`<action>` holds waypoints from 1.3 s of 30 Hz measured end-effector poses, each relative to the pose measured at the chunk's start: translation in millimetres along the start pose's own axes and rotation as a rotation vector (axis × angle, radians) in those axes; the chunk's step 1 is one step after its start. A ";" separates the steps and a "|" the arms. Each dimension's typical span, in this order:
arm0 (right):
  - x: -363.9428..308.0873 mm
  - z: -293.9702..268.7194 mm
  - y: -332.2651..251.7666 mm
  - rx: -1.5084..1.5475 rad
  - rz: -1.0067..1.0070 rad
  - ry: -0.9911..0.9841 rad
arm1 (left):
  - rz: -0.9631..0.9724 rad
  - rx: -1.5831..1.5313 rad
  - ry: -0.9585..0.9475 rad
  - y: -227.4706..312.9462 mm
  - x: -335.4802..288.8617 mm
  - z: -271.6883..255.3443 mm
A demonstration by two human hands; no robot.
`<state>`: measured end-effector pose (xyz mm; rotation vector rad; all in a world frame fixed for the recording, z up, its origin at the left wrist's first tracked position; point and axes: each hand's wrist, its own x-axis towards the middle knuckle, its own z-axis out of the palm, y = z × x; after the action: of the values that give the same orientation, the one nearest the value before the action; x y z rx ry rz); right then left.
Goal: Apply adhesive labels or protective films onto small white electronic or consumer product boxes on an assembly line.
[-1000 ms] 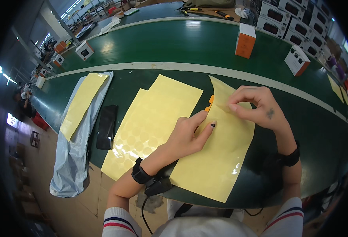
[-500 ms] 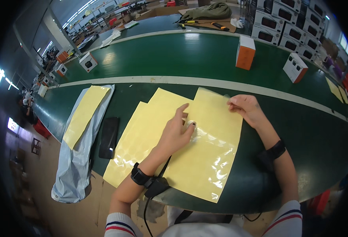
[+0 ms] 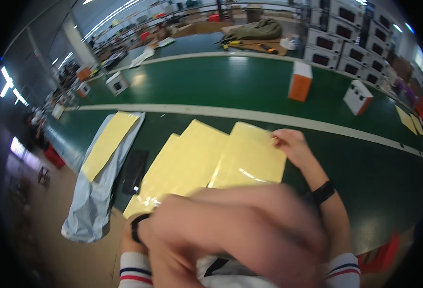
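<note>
Yellow glossy sheets (image 3: 187, 158) lie overlapping on the green table, the rightmost sheet (image 3: 254, 153) on top. My right hand (image 3: 292, 144) is at that sheet's far right corner, thumb and fingertips pinched together; what lies between them is too small to make out. Close to the camera, my left hand (image 3: 250, 216) is raised, large and smeared by motion. It covers the near part of the sheets, and its fingers cannot be read. Each wrist wears a black band.
A black phone (image 3: 134, 170) lies left of the sheets, beside a pale plastic bag (image 3: 89, 201) with a yellow strip (image 3: 108, 146) on it. Beyond a white ridge (image 3: 221, 111) stand small white-orange boxes (image 3: 300, 84). Larger boxes (image 3: 341, 38) are stacked at the far right.
My left hand has lifted off the sheets toward the camera and blurred. My right hand still pinches at the sheet's corner. The whole view has shifted slightly.
</note>
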<state>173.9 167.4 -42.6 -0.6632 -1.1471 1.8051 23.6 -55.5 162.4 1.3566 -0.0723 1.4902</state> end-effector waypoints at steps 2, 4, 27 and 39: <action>-13.8 -23.5 -15.1 -0.016 -0.039 0.024 | 0.015 -0.181 -0.084 -22.2 8.7 14.1; -12.2 -18.0 -13.4 -0.003 -0.028 0.016 | 0.017 -0.221 -0.110 -32.6 4.3 27.2; -9.8 -11.3 -11.8 -0.049 -0.004 -0.031 | -0.086 -0.238 -0.206 -75.6 -18.8 60.1; -11.2 -12.6 -15.1 -0.042 -0.017 -0.028 | -0.091 -0.225 -0.229 -73.9 -22.1 60.8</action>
<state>195.0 166.1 -34.6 -0.6523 -1.2085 1.7853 111.9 -76.9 125.2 1.3233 -0.3107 1.2073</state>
